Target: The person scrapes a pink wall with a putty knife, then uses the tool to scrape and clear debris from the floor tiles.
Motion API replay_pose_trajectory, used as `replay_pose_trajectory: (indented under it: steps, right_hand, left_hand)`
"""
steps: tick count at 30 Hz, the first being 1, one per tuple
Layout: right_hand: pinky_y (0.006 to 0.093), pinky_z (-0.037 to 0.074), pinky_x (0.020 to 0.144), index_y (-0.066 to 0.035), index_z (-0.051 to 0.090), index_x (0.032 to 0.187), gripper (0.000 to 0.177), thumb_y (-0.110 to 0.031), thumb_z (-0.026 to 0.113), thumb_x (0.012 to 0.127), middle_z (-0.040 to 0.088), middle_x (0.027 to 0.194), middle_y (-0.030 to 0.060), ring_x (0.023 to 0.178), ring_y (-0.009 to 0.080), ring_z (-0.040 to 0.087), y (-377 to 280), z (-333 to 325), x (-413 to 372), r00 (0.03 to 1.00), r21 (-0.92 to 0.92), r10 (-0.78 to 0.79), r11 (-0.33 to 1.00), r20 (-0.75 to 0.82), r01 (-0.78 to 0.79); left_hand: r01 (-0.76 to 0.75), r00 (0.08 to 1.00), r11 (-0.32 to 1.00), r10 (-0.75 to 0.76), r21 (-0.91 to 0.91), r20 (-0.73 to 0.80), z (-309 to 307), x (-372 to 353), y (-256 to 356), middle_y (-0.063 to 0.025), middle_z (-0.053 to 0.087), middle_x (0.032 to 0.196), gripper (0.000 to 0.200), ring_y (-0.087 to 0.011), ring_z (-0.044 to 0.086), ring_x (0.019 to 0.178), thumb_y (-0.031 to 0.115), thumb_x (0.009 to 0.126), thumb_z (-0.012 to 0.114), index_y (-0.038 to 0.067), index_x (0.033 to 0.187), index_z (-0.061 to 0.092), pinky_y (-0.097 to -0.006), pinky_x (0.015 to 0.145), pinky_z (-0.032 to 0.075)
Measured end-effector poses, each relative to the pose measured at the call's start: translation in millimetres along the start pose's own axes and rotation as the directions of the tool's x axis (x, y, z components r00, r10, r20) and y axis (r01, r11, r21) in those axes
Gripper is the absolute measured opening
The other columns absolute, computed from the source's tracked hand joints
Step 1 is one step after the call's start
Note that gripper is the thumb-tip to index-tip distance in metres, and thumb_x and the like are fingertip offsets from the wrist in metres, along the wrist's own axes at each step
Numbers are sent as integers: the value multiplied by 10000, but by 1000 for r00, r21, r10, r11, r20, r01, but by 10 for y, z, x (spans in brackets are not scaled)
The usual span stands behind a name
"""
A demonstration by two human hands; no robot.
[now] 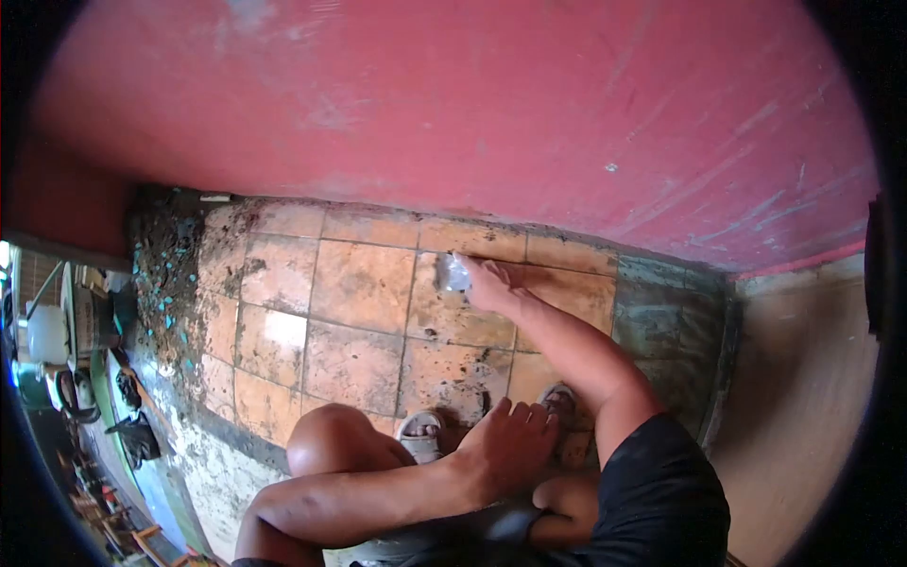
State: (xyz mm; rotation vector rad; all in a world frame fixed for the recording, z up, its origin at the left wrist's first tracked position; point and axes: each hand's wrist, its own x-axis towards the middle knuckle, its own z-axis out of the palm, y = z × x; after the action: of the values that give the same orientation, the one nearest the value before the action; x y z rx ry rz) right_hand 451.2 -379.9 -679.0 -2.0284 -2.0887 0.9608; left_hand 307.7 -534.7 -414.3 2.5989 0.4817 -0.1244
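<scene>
Stretched out ahead of me, my right hand (pixel 488 285) is closed around a flat, shiny grey scraper (pixel 455 272), its handle hidden in the fingers. The scraper is down at the dirty orange floor tiles (pixel 364 283), a short way out from the foot of the wall. My left hand (pixel 510 442) holds nothing and lies relaxed over my knee, fingers extended and slightly apart. Dark crumbs of dirt (pixel 463 387) are scattered on the tiles between my hands and my sandalled feet (pixel 420 430).
A pink, scuffed wall (pixel 453 113) rises in front. Dark soil with bluish chips (pixel 165 274) is heaped along the left end of the tiles. Greenish tiles (pixel 661 317) and a brown panel (pixel 803 397) lie to the right. Household clutter (pixel 90 321) stands at far left.
</scene>
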Motion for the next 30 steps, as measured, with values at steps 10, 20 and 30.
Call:
replay_pose_trajectory:
  steps: [10,20,30]
  right_hand:
    - [527,567,835,-142,365,1640,674,-45,556,1001,653,1224,246,1023,444,679,-1337,-312,-186,857,27,-416,896,-303,444]
    - [522,528,981,-81,379,1630,723,-41,622,950,633,1391,252,1169,438,653,-1083,1071,-184,805,-173,-264,964,-531,202]
    - [534,562,784,-214,481,1589,532,-300,553,1069,724,1136,248,989,461,708,-861,46,-520,928,161,-113,970,-354,180]
  left_hand:
    - [176,948,981,-147,81,-284,-950,-411,-194,-108,709,1148,472,-223,703,1035,197,938,596,-13,1360,610,-384,891,534]
    - [148,890,989,-128,13,-438,-870,-404,53,-140,681,1220,589,-256,687,1042,190,956,554,-17,1508,530,-415,896,531]
    - [80,938,995,-55,58,-341,-864,-605,155,-149,681,1197,574,-268,675,1078,221,959,553,-29,1476,559,-411,918,520]
